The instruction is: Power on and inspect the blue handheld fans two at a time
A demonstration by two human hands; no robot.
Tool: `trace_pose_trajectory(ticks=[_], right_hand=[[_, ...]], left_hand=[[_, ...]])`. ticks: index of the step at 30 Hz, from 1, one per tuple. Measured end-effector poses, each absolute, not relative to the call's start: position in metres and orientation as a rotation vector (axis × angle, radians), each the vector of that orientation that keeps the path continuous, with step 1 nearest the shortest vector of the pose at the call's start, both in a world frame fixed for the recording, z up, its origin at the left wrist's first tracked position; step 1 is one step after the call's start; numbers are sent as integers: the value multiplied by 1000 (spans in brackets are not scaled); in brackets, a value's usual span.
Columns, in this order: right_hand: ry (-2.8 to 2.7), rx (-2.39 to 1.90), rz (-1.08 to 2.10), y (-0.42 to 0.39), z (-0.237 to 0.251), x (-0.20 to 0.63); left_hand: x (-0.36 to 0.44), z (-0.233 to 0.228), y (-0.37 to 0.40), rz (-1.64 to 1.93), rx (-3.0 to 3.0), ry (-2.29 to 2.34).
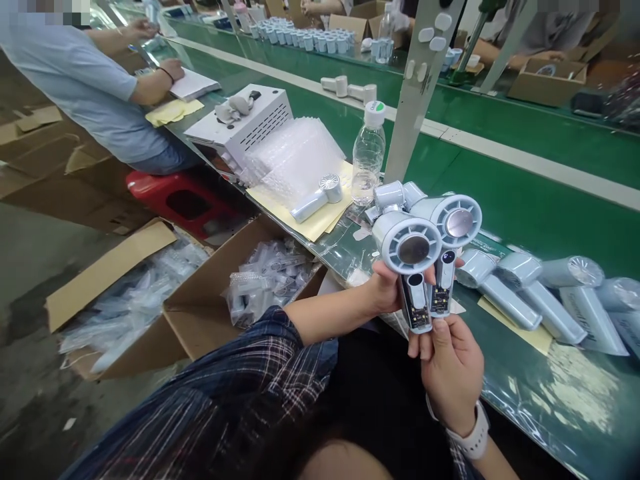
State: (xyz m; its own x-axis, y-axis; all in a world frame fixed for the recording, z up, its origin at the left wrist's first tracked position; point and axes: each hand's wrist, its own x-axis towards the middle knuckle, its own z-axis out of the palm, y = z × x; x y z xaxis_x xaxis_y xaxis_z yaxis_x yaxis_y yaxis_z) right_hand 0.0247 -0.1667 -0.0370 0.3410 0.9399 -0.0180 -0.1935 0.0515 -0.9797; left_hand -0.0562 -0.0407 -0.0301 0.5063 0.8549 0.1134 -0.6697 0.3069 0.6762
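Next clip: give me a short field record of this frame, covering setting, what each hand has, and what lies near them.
setting: green conveyor bench, co-workers seated along it
left hand: holds two handheld fans side by side by their handles, round heads up
right hand: fingers at the lower ends of the handles; watch on wrist
fans on bench: row lying flat at right
water bottle: upright, capped, behind the held fans
bubble bags: stacked on yellow sheets
cartons: open, holding bagged parts
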Motion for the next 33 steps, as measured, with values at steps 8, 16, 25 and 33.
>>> trace_pose_trajectory(ticks=[8,16,25,33], right_hand=[[-1243,-1295,841,-164,-33,46],[-1717,-1719,116,-147,-28,85],[-2283,-2116,-194,3,6,151],[-2608,-2047,38,43,-17,233]], left_hand=[[-72,-28,-31,1124,683,255],[-174,-13,-3,1550,713,720],[-233,-62,-20,1461,713,747],[-239,-72,-21,1401,676,742]])
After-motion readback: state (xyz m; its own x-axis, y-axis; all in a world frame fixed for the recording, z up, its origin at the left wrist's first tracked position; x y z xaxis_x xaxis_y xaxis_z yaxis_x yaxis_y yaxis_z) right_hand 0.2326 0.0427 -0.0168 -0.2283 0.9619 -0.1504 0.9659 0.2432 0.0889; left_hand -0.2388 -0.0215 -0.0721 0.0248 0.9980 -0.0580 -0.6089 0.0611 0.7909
